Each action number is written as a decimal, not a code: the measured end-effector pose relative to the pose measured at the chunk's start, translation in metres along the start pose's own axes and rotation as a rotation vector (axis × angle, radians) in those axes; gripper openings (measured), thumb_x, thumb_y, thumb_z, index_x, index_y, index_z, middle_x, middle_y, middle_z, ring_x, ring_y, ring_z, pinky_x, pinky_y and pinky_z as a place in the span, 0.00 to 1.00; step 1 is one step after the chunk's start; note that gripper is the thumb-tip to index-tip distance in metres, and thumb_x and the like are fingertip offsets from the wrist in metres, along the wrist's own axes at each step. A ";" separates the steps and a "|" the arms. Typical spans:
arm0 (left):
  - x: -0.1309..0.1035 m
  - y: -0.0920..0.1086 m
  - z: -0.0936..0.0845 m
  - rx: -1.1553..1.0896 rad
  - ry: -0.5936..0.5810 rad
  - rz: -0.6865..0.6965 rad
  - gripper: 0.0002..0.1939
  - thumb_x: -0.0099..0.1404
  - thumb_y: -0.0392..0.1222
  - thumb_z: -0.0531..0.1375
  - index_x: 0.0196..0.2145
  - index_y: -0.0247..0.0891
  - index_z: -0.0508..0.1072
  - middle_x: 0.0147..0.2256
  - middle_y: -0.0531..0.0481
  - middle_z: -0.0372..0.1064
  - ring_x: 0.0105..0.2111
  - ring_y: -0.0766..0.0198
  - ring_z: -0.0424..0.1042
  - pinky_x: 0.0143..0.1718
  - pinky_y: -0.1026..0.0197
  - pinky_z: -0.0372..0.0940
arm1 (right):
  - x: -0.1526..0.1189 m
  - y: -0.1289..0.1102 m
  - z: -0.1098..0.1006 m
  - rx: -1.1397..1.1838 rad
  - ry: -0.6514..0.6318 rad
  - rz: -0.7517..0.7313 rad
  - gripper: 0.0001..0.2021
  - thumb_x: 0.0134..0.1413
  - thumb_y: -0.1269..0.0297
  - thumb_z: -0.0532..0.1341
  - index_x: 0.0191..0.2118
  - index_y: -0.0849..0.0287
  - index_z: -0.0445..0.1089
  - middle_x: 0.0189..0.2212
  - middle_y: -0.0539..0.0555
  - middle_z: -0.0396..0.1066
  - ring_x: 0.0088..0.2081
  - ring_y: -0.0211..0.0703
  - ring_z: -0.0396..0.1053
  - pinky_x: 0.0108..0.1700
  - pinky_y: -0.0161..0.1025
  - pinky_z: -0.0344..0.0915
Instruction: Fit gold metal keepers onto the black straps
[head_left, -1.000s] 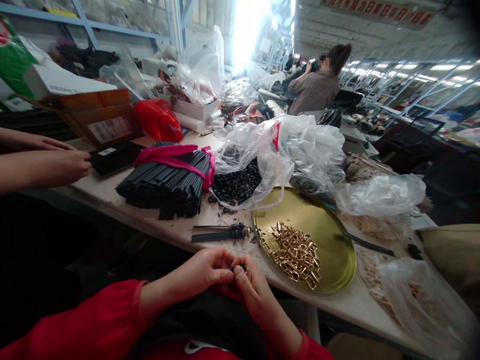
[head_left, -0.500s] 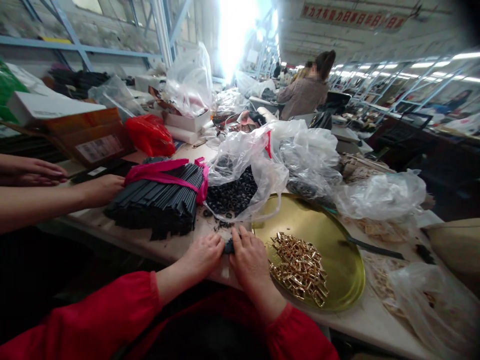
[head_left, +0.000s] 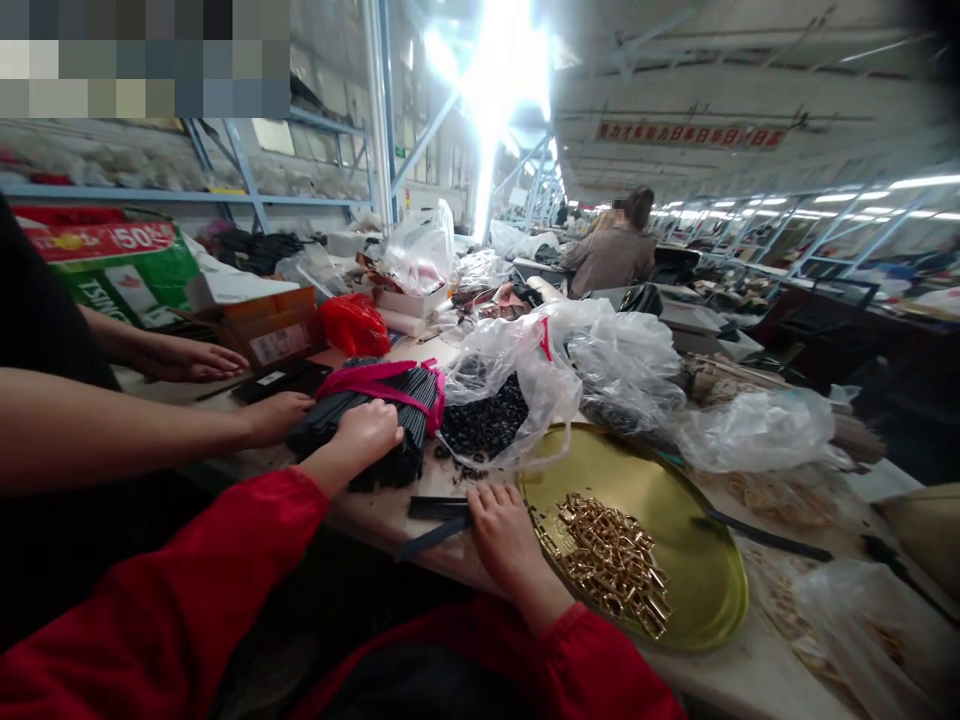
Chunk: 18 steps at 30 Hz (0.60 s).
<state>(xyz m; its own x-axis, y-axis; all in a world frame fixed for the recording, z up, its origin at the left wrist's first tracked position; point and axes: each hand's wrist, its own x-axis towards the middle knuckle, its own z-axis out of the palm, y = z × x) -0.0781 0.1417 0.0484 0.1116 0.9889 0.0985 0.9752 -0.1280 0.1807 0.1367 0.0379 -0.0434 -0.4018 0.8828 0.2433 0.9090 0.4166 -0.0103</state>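
Note:
My left hand (head_left: pixel 367 436) is closed on top of a bundle of black strips (head_left: pixel 409 405) tied with a pink band (head_left: pixel 375 376); its fingertips are hidden. My right hand (head_left: pixel 499 520) presses down near the table's front edge, on the ends of dark strips (head_left: pixel 439 520) that stick out to its left. Behind it, a clear plastic bag (head_left: pixel 551 400) lies open around small black rings (head_left: pixel 487 420). A round gold tray (head_left: pixel 712 590) beside my right hand holds a heap of gold buckles (head_left: pixel 615 560).
Another person's hands (head_left: pixel 274 415) reach in from the left, one touching the bundle. A red bag (head_left: pixel 354 325), a cardboard box (head_left: pixel 277 335) and plastic bags (head_left: pixel 757 430) stand around. A seated person (head_left: pixel 615 250) is farther back.
My left hand has moved away from my right hand, up and left onto the bundle. Dark strips now show beside my right hand. The view has shifted, with more of the left side showing.

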 end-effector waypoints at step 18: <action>-0.097 0.008 0.039 -1.207 -0.385 -0.283 0.14 0.52 0.48 0.58 0.32 0.35 0.67 0.25 0.53 0.67 0.21 0.71 0.65 0.25 0.67 0.62 | 0.015 -0.045 -0.013 1.164 -0.024 0.365 0.12 0.54 0.62 0.51 0.35 0.61 0.69 0.30 0.55 0.70 0.33 0.43 0.66 0.38 0.39 0.62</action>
<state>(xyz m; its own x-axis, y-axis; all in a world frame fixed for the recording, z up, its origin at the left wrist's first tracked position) -0.0732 0.0479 0.0020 0.1755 0.9248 -0.3374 0.2093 0.2999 0.9307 0.0911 0.0292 -0.0267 -0.1563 0.9873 0.0265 0.3322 0.0779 -0.9400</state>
